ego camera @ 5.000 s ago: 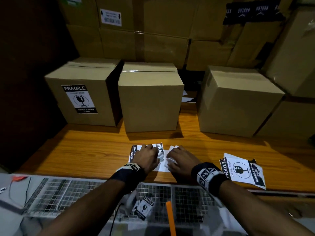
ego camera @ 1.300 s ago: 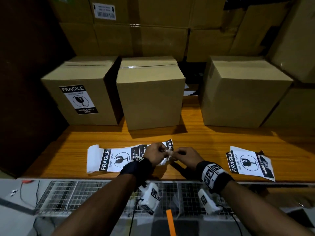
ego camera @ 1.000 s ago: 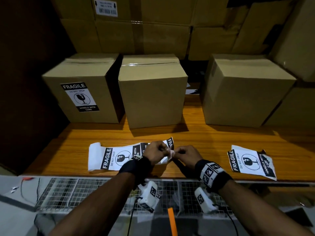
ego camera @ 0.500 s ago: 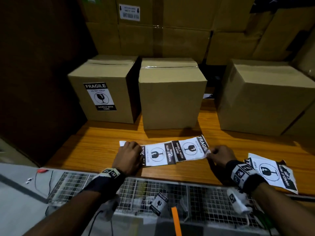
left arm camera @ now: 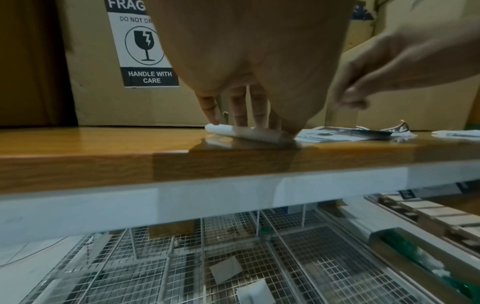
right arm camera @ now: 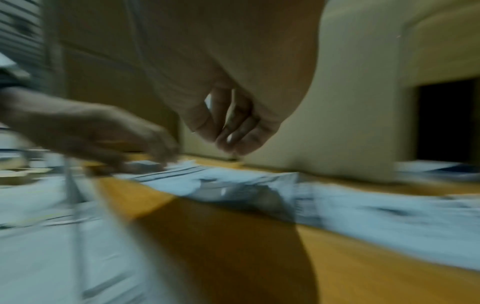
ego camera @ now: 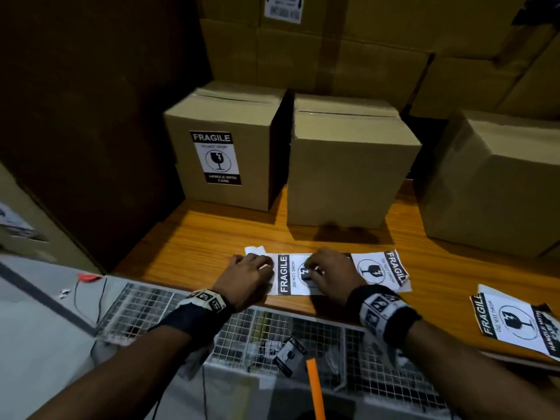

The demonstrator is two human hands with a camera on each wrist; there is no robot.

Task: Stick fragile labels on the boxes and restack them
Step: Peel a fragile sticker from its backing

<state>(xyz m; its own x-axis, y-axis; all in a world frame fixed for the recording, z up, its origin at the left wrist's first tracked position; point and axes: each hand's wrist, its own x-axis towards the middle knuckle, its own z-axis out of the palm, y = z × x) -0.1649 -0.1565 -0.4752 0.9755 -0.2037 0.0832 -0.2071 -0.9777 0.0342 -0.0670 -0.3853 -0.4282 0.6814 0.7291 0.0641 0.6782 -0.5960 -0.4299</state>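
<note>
Back edge of the tabletop is pretty much walled off: the labelled box, the plain box and a third box stand in a row, with bigger cartons stacked behind. Only a narrow slot between the first two; wider gap before the third. Open wood runs in front of the boxes across the width. Along the front edge, the label strip and both hands take the middle, loose labels sit at the right front corner. Left front corner is free, dark panel right beside it.
</note>
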